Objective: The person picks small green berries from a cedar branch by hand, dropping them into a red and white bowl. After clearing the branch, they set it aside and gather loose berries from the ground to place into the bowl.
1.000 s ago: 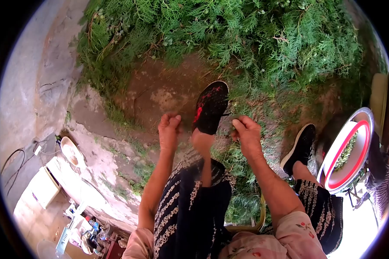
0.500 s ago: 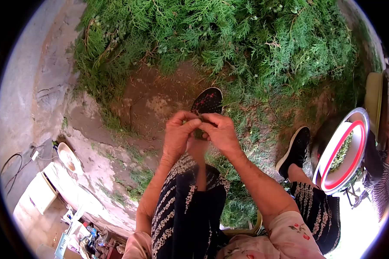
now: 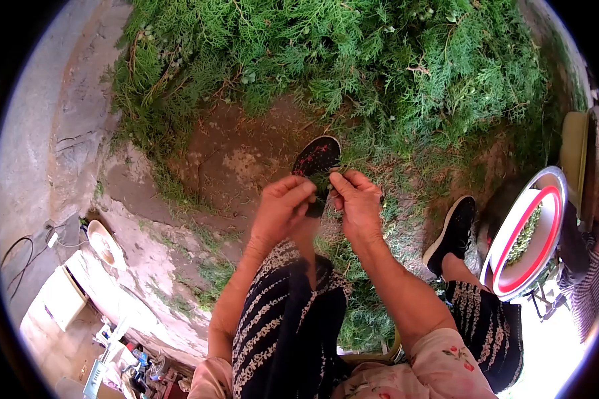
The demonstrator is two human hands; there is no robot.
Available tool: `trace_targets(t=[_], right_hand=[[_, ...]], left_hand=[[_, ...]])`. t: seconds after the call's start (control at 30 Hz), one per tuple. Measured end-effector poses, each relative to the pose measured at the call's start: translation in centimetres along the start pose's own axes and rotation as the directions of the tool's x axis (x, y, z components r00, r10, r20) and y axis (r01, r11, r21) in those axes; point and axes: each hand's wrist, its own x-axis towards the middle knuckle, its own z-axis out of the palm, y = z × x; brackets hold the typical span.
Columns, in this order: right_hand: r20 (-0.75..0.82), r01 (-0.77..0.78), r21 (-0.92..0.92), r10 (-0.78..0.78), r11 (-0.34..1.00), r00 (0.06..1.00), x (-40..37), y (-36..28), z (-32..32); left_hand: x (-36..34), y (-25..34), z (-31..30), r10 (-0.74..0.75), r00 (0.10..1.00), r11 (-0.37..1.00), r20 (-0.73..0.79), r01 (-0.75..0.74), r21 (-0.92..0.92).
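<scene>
While held close together, the left hand (image 3: 281,207) and right hand (image 3: 361,203) both pinch a small green leafy sprig (image 3: 323,179) just over a black, red-speckled fabric shoe (image 3: 316,156).

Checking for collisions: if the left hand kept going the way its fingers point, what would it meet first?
Likely the green sprig that the left hand shares with the right hand; depth unclear.

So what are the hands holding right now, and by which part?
A small green sprig, pinched between the fingertips of the left hand and the right hand, seemingly one end in each grip; it is too small to be sure.
</scene>
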Motion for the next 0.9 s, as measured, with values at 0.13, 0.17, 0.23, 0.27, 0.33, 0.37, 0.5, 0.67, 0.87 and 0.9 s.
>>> trace_targets(t=[0.13, 0.17, 0.23, 0.27, 0.33, 0.37, 0.5, 0.67, 0.87, 0.9], right_hand=[[-0.005, 0.115, 0.060, -0.115, 0.992, 0.993, -0.7, 0.8, 1.1], [0.002, 0.122, -0.011, -0.122, 0.992, 0.993, -0.9, 1.0, 1.2], [-0.006, 0.124, -0.008, -0.124, 0.992, 0.992, -1.3, 1.3, 1.5], [-0.012, 0.127, -0.007, -0.127, 0.992, 0.992, -1.4, 1.3, 1.6], [0.001, 0.040, 0.130, -0.040, 0.991, 0.999, -1.0, 1.8, 1.1], [0.001, -0.014, 0.174, 0.014, 0.985, 1.000, -0.9, 1.9, 0.8], [-0.027, -0.056, 0.012, 0.057, 0.998, 0.998, -1.4, 1.3, -0.9], [0.195, 0.247, -0.690, -0.154, 0.681, 0.969, -3.3, 5.0, -8.4], [0.426, 0.447, -0.881, -0.153, 0.154, 0.892, -2.4, 5.7, -13.6], [0.357, 0.416, -0.887, -0.271, 0.202, 0.894, -1.5, 5.4, -13.9]], left_hand=[[0.0, -0.3, 0.5, 0.007, 1.000, 0.970, -0.011, -0.004, 0.244], [0.1, -0.2, 0.5, 0.013, 1.000, 0.963, -0.008, -0.010, 0.268], [0.3, -0.2, 0.6, -0.006, 1.000, 0.951, -0.014, 0.010, 0.310], [0.2, -0.2, 0.6, -0.030, 0.999, 0.944, -0.026, 0.036, 0.327], [0.0, 0.0, 0.7, -0.079, 0.997, 0.941, -0.022, 0.082, 0.329], [-0.1, 0.2, 0.8, -0.103, 0.995, 0.945, -0.008, 0.100, 0.312], [0.2, 0.0, 0.9, -0.152, 0.987, 0.952, 0.044, 0.135, 0.274], [0.9, -0.4, -0.3, -0.196, 0.966, 0.979, 0.170, 0.183, 0.087], [1.3, -0.7, -0.4, -0.152, 0.944, 0.983, 0.293, 0.175, -0.052], [1.3, -0.7, -0.3, -0.145, 0.940, 0.983, 0.308, 0.172, -0.061]])
